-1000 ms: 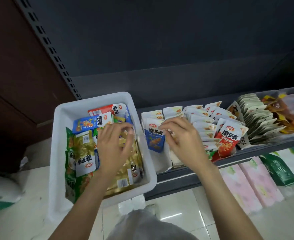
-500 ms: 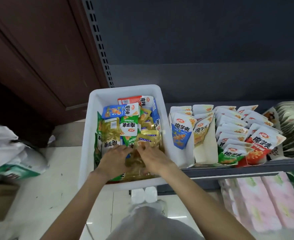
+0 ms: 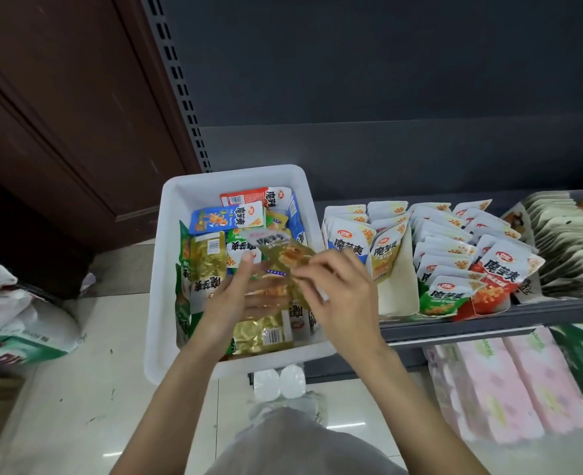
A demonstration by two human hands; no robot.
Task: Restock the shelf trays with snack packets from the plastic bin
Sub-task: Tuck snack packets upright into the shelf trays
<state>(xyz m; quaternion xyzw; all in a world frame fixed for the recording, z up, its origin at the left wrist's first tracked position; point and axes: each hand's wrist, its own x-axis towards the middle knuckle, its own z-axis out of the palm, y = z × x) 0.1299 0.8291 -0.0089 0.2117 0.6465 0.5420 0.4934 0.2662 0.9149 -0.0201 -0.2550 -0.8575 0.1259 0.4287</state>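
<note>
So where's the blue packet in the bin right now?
In the head view, the blue packet lies flat in the white bin, toward its far left, just below the red packet and beyond both hands.

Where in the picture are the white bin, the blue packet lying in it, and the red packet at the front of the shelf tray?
White bin (image 3: 235,178): head view, on its far rim.
Blue packet (image 3: 226,218): head view, mid-face.
Red packet (image 3: 500,272): head view, on its printed front.

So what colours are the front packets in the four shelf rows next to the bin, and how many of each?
Blue front packet: 1
Yellow front packet: 1
Green front packet: 1
Red front packet: 1
Total: 4
</note>
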